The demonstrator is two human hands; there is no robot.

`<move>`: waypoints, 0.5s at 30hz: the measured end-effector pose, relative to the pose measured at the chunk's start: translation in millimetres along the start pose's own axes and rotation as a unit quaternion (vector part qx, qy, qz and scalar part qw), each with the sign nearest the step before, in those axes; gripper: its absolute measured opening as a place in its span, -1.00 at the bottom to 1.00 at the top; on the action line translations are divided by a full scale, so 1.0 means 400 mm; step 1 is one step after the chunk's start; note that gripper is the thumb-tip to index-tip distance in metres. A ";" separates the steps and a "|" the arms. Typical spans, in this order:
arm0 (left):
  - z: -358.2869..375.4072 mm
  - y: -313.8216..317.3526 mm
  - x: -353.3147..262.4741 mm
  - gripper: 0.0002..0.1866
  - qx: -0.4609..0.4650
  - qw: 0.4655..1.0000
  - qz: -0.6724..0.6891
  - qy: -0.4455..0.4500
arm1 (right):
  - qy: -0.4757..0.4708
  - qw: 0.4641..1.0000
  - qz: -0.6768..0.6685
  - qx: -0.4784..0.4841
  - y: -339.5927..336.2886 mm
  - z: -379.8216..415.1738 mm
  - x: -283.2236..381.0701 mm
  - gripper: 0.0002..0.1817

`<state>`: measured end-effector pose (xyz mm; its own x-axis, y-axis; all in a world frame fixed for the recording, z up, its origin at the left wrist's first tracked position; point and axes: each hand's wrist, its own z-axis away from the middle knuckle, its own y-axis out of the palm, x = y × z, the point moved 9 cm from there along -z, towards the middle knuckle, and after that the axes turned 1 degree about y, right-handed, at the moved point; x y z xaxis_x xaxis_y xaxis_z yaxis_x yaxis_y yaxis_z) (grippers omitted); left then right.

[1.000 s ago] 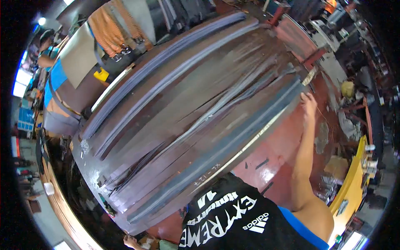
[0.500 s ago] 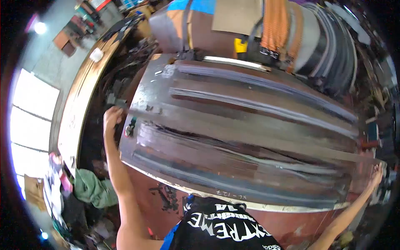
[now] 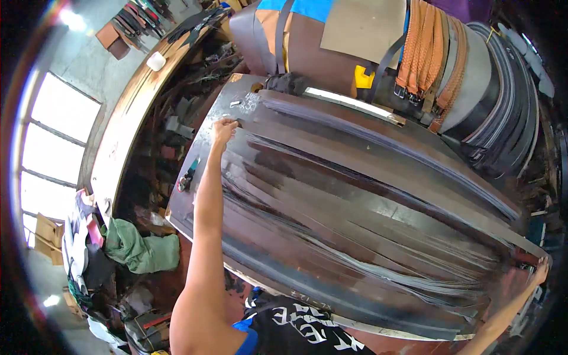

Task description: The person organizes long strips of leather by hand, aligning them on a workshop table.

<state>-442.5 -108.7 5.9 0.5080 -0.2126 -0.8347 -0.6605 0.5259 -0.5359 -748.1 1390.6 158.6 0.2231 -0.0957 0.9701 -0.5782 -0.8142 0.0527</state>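
Dark brown and black leather strips [image 3: 367, 219] cover the desk [image 3: 236, 103]. Orange woven belts [image 3: 423, 47] hang behind. A green cloth [image 3: 139, 251] lies below.

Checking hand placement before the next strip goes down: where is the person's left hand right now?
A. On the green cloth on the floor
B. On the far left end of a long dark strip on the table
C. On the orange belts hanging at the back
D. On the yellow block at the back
B. The left hand pinches the far end of a long dark strip lying across the table, away from the orange belts and the green cloth.
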 end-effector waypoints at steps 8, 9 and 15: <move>0.031 0.054 -0.008 -0.80 -0.009 1.000 -0.020 -0.015 | 0.038 0.994 0.081 -0.058 0.061 0.022 -0.089 -0.47; 0.025 0.058 0.000 -0.80 -0.012 1.000 -0.027 -0.012 | 0.040 0.993 0.090 -0.063 0.072 0.034 -0.095 -0.47; 0.020 0.086 0.024 -0.80 -0.032 0.999 -0.019 -0.002 | 0.052 0.987 0.138 -0.060 0.190 0.134 -0.132 -0.49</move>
<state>-455.8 -86.0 -19.6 0.5357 -0.2275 -0.8132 -0.6750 0.4633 -0.5742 -761.9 1302.9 98.5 -0.0346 -0.2408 0.9700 -0.6956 -0.6911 -0.1964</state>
